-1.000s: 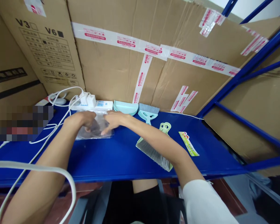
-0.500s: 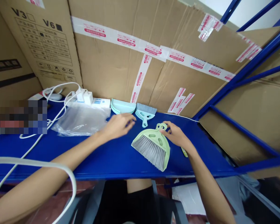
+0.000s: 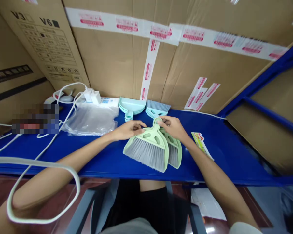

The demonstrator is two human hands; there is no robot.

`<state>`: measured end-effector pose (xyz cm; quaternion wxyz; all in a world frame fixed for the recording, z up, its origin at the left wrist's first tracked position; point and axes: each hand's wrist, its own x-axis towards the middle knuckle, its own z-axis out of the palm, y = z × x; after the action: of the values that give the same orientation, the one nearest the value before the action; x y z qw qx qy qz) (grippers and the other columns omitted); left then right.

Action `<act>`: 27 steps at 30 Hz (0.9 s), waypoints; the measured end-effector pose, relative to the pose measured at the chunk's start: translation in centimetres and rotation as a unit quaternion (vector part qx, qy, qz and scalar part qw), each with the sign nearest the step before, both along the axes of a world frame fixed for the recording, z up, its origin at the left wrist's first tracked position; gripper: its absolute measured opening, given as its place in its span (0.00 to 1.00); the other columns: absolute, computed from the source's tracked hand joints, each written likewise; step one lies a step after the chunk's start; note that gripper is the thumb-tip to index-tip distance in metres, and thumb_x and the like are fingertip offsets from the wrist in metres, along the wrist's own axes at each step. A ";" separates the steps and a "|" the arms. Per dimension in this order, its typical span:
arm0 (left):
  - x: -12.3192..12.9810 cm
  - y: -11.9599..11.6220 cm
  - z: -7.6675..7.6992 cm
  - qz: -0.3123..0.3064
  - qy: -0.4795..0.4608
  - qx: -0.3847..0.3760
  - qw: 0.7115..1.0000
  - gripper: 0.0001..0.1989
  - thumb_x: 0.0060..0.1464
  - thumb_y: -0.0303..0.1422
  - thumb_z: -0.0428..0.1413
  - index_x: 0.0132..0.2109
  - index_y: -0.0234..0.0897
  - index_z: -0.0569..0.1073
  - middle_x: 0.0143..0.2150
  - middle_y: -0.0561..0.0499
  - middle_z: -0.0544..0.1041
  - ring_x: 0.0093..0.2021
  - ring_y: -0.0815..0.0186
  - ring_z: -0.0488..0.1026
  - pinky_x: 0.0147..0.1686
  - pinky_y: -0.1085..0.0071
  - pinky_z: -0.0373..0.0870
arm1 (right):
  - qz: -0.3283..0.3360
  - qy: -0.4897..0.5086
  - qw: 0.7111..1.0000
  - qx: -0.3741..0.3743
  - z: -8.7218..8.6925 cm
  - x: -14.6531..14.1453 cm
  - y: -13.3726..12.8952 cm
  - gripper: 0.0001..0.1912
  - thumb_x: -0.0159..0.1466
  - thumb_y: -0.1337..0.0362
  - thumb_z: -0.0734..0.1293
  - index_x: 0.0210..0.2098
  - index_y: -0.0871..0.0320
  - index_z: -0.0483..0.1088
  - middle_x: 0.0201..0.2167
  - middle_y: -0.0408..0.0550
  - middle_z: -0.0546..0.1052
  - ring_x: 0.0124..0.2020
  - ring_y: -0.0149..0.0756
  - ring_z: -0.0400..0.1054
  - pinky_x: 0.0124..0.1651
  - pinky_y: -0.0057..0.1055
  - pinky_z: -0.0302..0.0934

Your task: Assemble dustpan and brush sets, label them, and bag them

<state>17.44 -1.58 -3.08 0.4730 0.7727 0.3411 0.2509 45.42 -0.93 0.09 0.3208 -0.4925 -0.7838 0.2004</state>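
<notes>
A pale green brush and dustpan set is held up over the blue table, its grey bristles toward me. My right hand pinches the handle end of this set. At its upper left edge, my left hand grips the rim with thumb and fingers. Behind it, partly covered, lies a second green brush and dustpan set. Beyond my hands are stacked light blue dustpans and light blue brushes.
Clear plastic bags lie at the left beside a white power strip and looping white cables. A colourful packet lies right of my right hand. Cardboard stands behind the blue table.
One green set has moved left, uncovering the other behind it. My left hand has come to its edge. The view has shifted, showing more of the packet.
</notes>
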 end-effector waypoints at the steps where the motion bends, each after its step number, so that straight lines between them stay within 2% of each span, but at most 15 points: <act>1: -0.3 0.0 0.3 -0.008 0.031 0.014 0.999 0.20 0.67 0.45 0.56 0.53 0.32 0.78 0.41 0.43 0.84 0.39 0.59 0.80 0.39 0.67 0.72 | -0.018 -0.040 0.999 0.017 -0.3 0.3 -0.4 0.18 0.72 0.50 0.67 0.46 0.57 0.81 0.37 0.50 0.84 0.33 0.40 0.75 0.39 0.36 0.66; 3: -1.0 -0.3 1.3 0.000 0.109 0.097 0.989 0.17 0.69 0.43 0.54 0.47 0.34 0.80 0.37 0.46 0.84 0.35 0.62 0.78 0.36 0.68 0.68 | -0.048 -0.134 0.989 0.035 -0.2 0.9 -1.6 0.16 0.73 0.52 0.67 0.41 0.56 0.81 0.38 0.51 0.84 0.38 0.43 0.75 0.42 0.37 0.64; 6: -2.3 -0.8 3.2 0.012 0.223 0.239 0.945 0.18 0.71 0.39 0.52 0.37 0.36 0.80 0.30 0.48 0.80 0.29 0.64 0.73 0.34 0.67 0.61 | -0.033 -0.268 0.963 -0.006 1.0 1.3 -3.3 0.12 0.73 0.53 0.70 0.41 0.54 0.79 0.42 0.50 0.83 0.43 0.46 0.76 0.42 0.36 0.61; 10: -3.4 -1.2 5.0 0.017 0.328 0.294 0.898 0.18 0.71 0.39 0.54 0.33 0.38 0.80 0.26 0.49 0.78 0.26 0.63 0.71 0.32 0.66 0.59 | 0.030 -0.359 0.932 -0.050 2.1 1.3 -4.4 0.09 0.74 0.57 0.70 0.49 0.51 0.80 0.49 0.51 0.80 0.50 0.47 0.75 0.43 0.35 0.59; 14: -3.9 -1.1 5.0 0.102 0.391 0.378 0.833 0.19 0.68 0.42 0.58 0.31 0.39 0.81 0.26 0.46 0.80 0.31 0.57 0.78 0.37 0.65 0.66 | 0.091 -0.379 0.919 -0.063 2.4 2.4 -3.8 0.11 0.73 0.60 0.70 0.52 0.50 0.82 0.49 0.52 0.79 0.53 0.48 0.73 0.46 0.36 0.61; 15: -3.9 -1.0 4.9 0.108 0.380 0.398 0.828 0.18 0.68 0.42 0.57 0.33 0.39 0.82 0.29 0.46 0.82 0.33 0.56 0.79 0.39 0.64 0.68 | 0.105 -0.380 0.917 -0.067 2.4 2.9 -3.5 0.11 0.72 0.61 0.71 0.52 0.50 0.82 0.49 0.52 0.80 0.53 0.48 0.73 0.47 0.36 0.61; 17: -3.7 -0.7 4.3 0.088 0.317 0.428 0.842 0.15 0.70 0.41 0.56 0.41 0.39 0.84 0.38 0.44 0.85 0.40 0.55 0.82 0.44 0.62 0.72 | 0.135 -0.373 0.915 -0.073 2.6 3.7 -3.1 0.12 0.70 0.63 0.71 0.51 0.51 0.83 0.48 0.52 0.81 0.52 0.47 0.73 0.49 0.36 0.63; 20: -3.3 -0.4 3.3 0.005 0.209 0.441 0.873 0.16 0.71 0.41 0.56 0.53 0.37 0.84 0.51 0.42 0.85 0.51 0.54 0.81 0.55 0.58 0.76 | 0.165 -0.353 0.918 -0.067 2.8 4.1 -2.9 0.12 0.68 0.64 0.71 0.49 0.52 0.84 0.46 0.52 0.81 0.50 0.46 0.73 0.51 0.37 0.64; 22: -2.9 -0.3 2.7 -0.035 0.193 0.445 0.874 0.17 0.70 0.39 0.57 0.57 0.37 0.83 0.58 0.41 0.82 0.58 0.52 0.79 0.61 0.54 0.75 | 0.123 -0.335 0.933 -0.047 2.9 3.8 -3.1 0.12 0.69 0.64 0.68 0.47 0.52 0.84 0.46 0.52 0.81 0.50 0.47 0.74 0.52 0.39 0.66; 24: -2.7 -0.3 2.2 -0.050 0.212 0.452 0.865 0.18 0.69 0.35 0.57 0.61 0.38 0.81 0.65 0.41 0.79 0.64 0.50 0.76 0.65 0.52 0.74 | 0.022 -0.328 0.944 -0.015 2.7 3.3 -3.4 0.14 0.69 0.65 0.66 0.50 0.54 0.82 0.50 0.55 0.79 0.52 0.50 0.73 0.52 0.44 0.67; 26: -2.6 -0.3 1.8 -0.052 0.240 0.450 0.858 0.22 0.67 0.30 0.56 0.65 0.39 0.79 0.70 0.42 0.76 0.68 0.49 0.74 0.67 0.51 0.73 | -0.068 -0.337 0.939 0.008 2.4 2.9 -3.8 0.18 0.68 0.66 0.66 0.56 0.56 0.78 0.55 0.59 0.77 0.57 0.57 0.71 0.52 0.49 0.69; 27: -2.6 -0.3 1.7 -0.055 0.253 0.446 0.857 0.25 0.66 0.28 0.56 0.68 0.40 0.77 0.71 0.43 0.74 0.69 0.49 0.73 0.68 0.51 0.73 | -0.091 -0.346 0.934 0.009 2.3 2.7 -3.9 0.20 0.68 0.66 0.66 0.58 0.56 0.77 0.58 0.61 0.76 0.60 0.60 0.69 0.52 0.52 0.69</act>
<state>14.88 -1.85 -1.39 -0.0122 0.9552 0.2577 0.1453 48.17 -4.84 2.37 0.0514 -0.5973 -0.8001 -0.0193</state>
